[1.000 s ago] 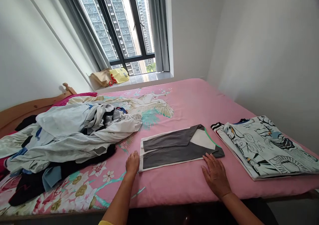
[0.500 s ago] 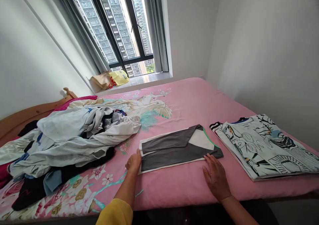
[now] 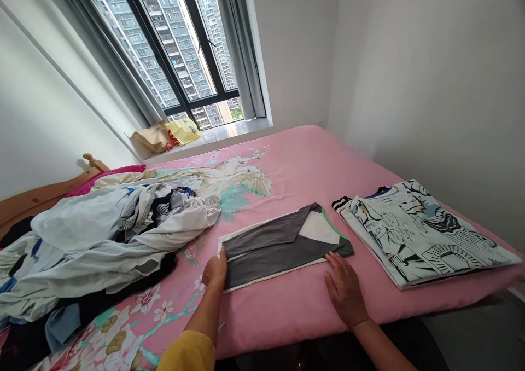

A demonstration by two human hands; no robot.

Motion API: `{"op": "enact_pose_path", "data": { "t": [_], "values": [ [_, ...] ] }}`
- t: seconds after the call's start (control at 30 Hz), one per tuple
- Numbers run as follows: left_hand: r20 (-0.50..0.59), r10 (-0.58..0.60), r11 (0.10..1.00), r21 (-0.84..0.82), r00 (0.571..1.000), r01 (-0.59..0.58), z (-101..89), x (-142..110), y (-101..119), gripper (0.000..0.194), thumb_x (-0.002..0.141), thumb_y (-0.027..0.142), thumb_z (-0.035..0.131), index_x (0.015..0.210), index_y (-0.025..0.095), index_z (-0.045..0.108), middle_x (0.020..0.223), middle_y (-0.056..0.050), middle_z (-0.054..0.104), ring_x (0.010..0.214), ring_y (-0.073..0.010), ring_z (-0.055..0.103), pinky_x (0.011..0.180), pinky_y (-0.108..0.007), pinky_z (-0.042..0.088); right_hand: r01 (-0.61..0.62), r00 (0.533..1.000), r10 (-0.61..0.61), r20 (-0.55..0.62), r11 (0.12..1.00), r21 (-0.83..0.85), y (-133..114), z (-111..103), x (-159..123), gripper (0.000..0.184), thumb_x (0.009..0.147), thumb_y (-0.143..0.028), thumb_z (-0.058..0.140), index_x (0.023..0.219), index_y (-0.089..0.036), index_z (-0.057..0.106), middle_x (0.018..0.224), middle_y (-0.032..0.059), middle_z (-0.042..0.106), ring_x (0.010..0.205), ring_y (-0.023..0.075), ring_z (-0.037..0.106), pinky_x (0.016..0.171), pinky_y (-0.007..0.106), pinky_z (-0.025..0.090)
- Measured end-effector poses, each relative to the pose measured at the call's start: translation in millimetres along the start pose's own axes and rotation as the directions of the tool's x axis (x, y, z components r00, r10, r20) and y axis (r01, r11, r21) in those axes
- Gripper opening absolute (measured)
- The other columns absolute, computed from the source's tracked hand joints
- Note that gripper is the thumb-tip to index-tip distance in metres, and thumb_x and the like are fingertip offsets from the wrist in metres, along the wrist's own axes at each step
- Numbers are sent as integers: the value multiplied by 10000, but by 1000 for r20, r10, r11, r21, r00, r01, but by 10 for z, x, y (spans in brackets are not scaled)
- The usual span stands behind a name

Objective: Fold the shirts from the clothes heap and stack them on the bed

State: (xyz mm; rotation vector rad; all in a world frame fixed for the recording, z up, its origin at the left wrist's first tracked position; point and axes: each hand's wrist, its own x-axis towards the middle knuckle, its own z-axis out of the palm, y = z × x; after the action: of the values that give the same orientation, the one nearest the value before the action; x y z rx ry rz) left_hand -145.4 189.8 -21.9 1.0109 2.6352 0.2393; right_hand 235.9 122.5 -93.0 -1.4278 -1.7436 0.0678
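Note:
A folded shirt with dark grey sleeves, a pale body and green neck trim lies flat on the bed in front of me. My left hand is closed on its left end, the thumb resting on top and the other fingers mostly hidden. My right hand is open, fingers stretched, with the fingertips touching the shirt's near edge close to the neck end. Right of the shirt lies a stack of folded T-shirts, the top one white with a black cartoon print.
A loose heap of clothes, mostly white and black, covers the bed's left side. The pink flowered sheet spreads beneath everything. A paper bag and a yellow bag sit on the windowsill. A wooden headboard stands at left.
The whole view has shifted, so things appear farther left. My left hand has closed on the shirt's end, its thumb now over the fabric. The right hand stays at the near edge.

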Motion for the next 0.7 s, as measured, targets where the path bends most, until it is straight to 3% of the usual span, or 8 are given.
{"op": "enact_pose_path", "data": {
  "t": [0.43,0.7],
  "values": [
    [4,90,995,-35,996,-90,-50,104,12,773,751,726,255,939,116,690,1045,-253,663,997,-402,612,769,-486,476,-46,999,46,11,999,20,-38,-48,72,435,894,-259,410,1323,-189,391,1284,110,506,1233,248,428,1027,476,372],
    [10,168,982,-93,986,-167,-30,154,-41,589,791,632,314,901,193,691,923,-145,713,911,-306,651,727,-349,474,-33,999,34,-23,999,35,-18,-33,60,429,885,-248,436,1308,-192,392,1236,104,528,1172,242,463,1000,465,397]
  ]
}}
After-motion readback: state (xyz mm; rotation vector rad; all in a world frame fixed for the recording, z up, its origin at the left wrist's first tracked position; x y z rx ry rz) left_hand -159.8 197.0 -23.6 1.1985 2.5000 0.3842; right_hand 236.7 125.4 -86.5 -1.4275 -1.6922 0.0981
